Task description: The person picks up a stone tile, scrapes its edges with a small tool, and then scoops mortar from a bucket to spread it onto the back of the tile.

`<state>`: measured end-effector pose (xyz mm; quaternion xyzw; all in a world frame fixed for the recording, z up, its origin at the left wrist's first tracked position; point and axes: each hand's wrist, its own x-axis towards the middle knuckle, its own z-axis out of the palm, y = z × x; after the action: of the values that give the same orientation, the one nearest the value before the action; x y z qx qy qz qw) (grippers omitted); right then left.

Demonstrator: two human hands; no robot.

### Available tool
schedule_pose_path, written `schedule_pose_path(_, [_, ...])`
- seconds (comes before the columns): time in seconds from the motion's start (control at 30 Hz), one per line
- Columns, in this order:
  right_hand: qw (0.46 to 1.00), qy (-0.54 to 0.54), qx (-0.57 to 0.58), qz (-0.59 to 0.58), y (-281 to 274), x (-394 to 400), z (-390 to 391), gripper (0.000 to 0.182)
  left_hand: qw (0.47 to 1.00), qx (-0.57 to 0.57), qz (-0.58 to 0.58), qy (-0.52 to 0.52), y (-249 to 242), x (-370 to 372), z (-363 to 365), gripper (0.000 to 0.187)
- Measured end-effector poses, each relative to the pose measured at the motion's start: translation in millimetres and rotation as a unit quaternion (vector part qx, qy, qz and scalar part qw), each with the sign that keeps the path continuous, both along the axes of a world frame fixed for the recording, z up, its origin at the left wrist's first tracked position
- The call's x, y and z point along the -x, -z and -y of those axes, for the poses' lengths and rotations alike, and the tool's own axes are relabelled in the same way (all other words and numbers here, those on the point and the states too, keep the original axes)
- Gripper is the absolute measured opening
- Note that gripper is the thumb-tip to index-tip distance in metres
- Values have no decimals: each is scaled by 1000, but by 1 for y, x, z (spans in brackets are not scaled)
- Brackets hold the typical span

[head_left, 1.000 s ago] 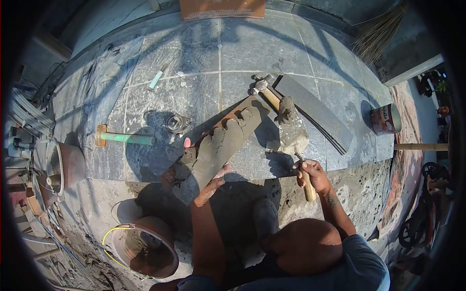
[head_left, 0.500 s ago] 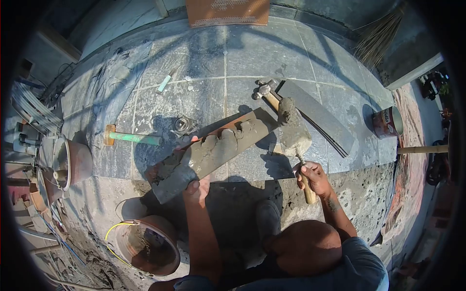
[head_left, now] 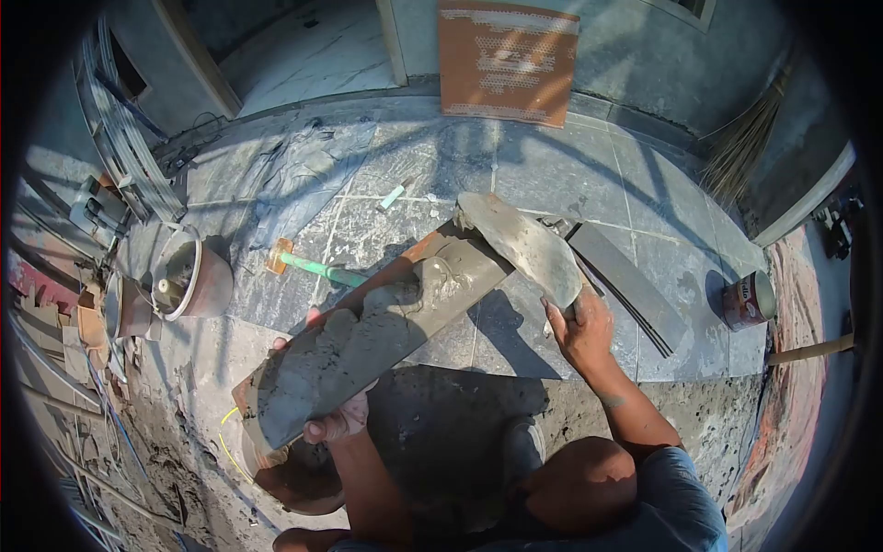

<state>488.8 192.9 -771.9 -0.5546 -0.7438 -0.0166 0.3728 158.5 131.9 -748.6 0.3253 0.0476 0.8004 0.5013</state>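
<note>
A long narrow tile (head_left: 359, 340) with wet grey mortar on its upper face slants across the middle. My left hand (head_left: 342, 421) grips its lower left part, thumb on the near edge and fingertips showing beyond the far edge. My right hand (head_left: 581, 324) is closed around the trowel, whose handle is mostly hidden by the hand. The mortar-smeared trowel blade (head_left: 524, 244) is over the tile's upper right end; whether it touches there I cannot tell. Just right of the blade lie dark narrow tiles (head_left: 621, 276) in a stack, with a hammer mostly hidden beside them.
A green-handled mallet (head_left: 322, 270) lies left of the tile. Buckets (head_left: 202, 285) stand at the left, and another bucket (head_left: 299, 478) is below my left hand. A can (head_left: 750, 302) stands right. An orange box (head_left: 509, 60) and a broom (head_left: 750, 138) are at the back.
The view has tilted up. My right hand has brought the trowel over the tile's right end, and its mortar lump no longer shows. Mortar on the tile looks flatter and more spread.
</note>
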Motion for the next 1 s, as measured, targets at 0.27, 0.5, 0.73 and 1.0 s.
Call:
schedule_pose_path(0.27, [999, -15, -1, 34, -4, 13, 20, 35, 999, -29, -7, -25, -27, 13, 29, 106])
schedule_pose_path(0.5, [992, -70, 58, 87, -10, 11, 41, 35, 997, -17, -32, -65, -35, 21, 38, 101])
schedule_pose_path(0.73, [981, -156, 107, 48, -8, 5, 76, 34, 997, -9, 0, -81, -33, 37, 39, 97])
schedule_pose_path(1.0, [981, -145, 101, -83, -78, 12, 18, 20, 997, -40, 51, -41, -26, 78, 53, 101])
